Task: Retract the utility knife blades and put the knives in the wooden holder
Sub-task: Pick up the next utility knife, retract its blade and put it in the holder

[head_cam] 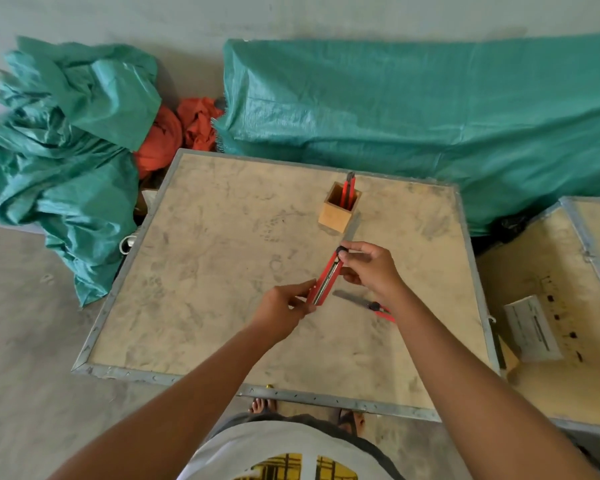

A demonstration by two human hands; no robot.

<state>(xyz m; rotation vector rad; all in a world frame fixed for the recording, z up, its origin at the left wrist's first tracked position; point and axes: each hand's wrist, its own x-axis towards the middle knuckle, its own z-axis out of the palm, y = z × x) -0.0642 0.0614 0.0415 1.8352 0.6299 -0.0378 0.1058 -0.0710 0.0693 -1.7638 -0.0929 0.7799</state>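
I hold a red utility knife [327,278] above the middle of the table, slanted, with no blade showing past its ends. My left hand [284,308] pinches its near end and my right hand [369,268] grips its far end at the dark cap. Another red knife [364,304] lies on the table just under my right wrist, its grey blade extended to the left. The square wooden holder [338,213] stands farther back, with red knives [347,194] upright inside it.
The table [194,258] is a worn board with a metal rim. A second similar table [568,278] with a white paper label stands at right. Green tarps [413,109] and orange cloth lie on the floor behind. My feet show under the near edge.
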